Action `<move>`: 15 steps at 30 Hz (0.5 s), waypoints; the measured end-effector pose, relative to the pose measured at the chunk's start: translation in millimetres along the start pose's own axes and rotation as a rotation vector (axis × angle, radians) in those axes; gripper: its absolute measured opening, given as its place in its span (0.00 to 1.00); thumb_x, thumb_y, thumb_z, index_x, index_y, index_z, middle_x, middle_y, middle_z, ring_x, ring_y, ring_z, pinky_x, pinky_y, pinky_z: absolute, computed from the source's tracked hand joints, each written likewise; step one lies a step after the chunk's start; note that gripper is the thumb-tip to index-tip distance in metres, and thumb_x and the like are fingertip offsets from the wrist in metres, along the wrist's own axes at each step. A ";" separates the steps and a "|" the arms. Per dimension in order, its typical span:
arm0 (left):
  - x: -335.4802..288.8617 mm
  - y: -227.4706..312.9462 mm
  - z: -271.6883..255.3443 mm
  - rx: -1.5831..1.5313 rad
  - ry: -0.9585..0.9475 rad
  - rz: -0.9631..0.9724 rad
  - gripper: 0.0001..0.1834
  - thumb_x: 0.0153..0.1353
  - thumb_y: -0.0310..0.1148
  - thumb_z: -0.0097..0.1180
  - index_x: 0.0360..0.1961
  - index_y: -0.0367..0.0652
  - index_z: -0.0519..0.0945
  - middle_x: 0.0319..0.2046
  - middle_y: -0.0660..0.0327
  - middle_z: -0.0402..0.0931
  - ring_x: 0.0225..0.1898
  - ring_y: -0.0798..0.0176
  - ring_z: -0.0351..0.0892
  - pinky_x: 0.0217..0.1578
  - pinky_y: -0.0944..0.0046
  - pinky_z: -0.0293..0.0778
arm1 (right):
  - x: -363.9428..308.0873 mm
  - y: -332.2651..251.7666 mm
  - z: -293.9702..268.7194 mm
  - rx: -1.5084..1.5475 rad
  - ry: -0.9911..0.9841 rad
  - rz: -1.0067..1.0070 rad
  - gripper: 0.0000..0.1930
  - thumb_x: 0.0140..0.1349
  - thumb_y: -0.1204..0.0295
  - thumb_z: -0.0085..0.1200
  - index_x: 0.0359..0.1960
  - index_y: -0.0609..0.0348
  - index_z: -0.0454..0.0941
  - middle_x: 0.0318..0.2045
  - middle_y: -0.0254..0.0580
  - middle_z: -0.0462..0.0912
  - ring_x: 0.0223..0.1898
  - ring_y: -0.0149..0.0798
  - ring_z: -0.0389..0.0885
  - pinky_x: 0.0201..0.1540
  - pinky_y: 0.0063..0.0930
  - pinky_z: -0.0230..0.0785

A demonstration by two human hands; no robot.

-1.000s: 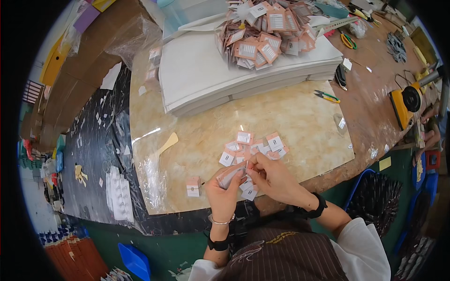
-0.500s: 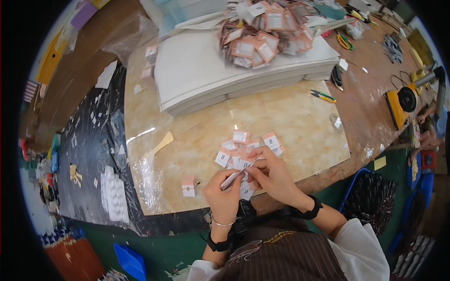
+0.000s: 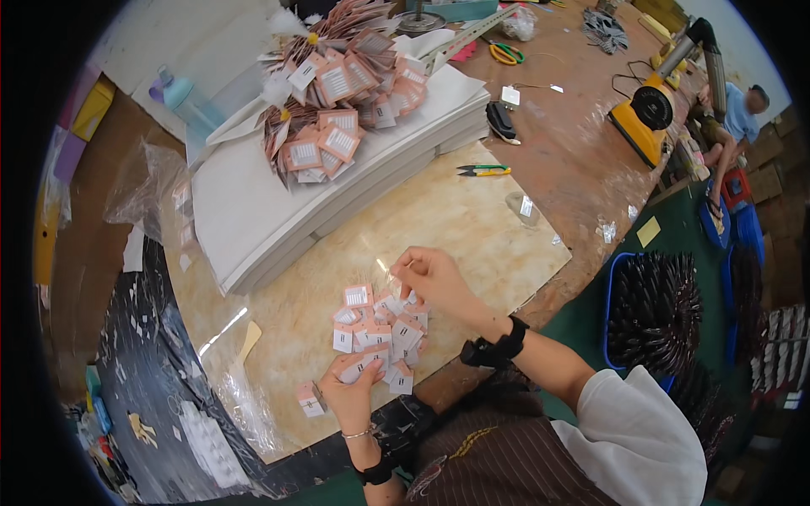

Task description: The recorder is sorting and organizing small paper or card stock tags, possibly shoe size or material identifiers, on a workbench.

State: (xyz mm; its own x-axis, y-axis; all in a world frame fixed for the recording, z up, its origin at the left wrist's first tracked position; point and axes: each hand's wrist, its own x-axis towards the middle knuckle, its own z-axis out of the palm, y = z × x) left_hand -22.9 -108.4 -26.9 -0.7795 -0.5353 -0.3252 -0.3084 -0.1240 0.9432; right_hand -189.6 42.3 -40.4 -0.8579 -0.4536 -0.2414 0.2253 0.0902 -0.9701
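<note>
My left hand point(image 3: 348, 390) is closed on a few pink-and-white paper tags point(image 3: 369, 364), low over the near side of the table. Up and to the right, my right hand point(image 3: 434, 280) is raised with its thumb and fingers pinched together; what they hold, if anything, is too small to make out. Between and below the hands lies a loose pile of similar tags point(image 3: 357, 296), some partly hidden by my fingers. A small separate stack of tags point(image 3: 310, 400) sits left of my left hand.
Behind the pile stands a thick stack of white sheets point(image 3: 245, 223) bearing a big heap of tags point(image 3: 340, 82). Thread snips point(image 3: 485, 170), scissors point(image 3: 506, 54) and a yellow-black machine point(image 3: 645, 118) lie rightward. A blue bin point(image 3: 609, 312) holds dark items. A person point(image 3: 739, 116) sits at far right.
My view has turned to the right. My hands, together at the tags half a second ago, are now apart: the right has lifted away while the left keeps the tags.
</note>
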 end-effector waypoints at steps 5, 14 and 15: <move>12.6 -16.4 -7.6 -0.113 -0.039 -0.245 0.11 0.56 0.19 0.62 0.41 0.31 0.78 0.33 0.53 0.81 0.32 0.57 0.85 0.31 0.65 0.85 | 10.0 2.6 -41.0 -0.323 0.233 -0.093 0.07 0.59 0.68 0.58 0.31 0.58 0.80 0.20 0.39 0.83 0.22 0.37 0.82 0.27 0.32 0.70; 12.2 -18.2 -27.5 -0.329 0.045 -0.212 0.13 0.66 0.25 0.53 0.50 0.29 0.75 0.42 0.48 0.79 0.41 0.53 0.84 0.41 0.60 0.84 | -20.6 13.5 -101.4 -0.985 0.512 0.035 0.04 0.54 0.71 0.58 0.30 0.56 0.81 0.33 0.48 0.82 0.35 0.52 0.81 0.37 0.43 0.72; 11.9 -18.5 -28.5 -0.358 0.035 -0.200 0.14 0.67 0.26 0.52 0.51 0.29 0.74 0.43 0.48 0.78 0.42 0.52 0.83 0.42 0.59 0.84 | -19.6 18.0 -102.3 -0.986 0.510 0.025 0.04 0.54 0.71 0.58 0.29 0.56 0.80 0.34 0.49 0.82 0.35 0.52 0.81 0.37 0.43 0.72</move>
State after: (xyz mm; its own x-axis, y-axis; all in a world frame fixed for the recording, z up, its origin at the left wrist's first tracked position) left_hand -10.9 -136.2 -46.2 -0.7024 -0.4990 -0.5076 -0.2378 -0.5077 0.8281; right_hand -216.0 143.5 -55.8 -0.9988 -0.0439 -0.0229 -0.0263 0.8628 -0.5049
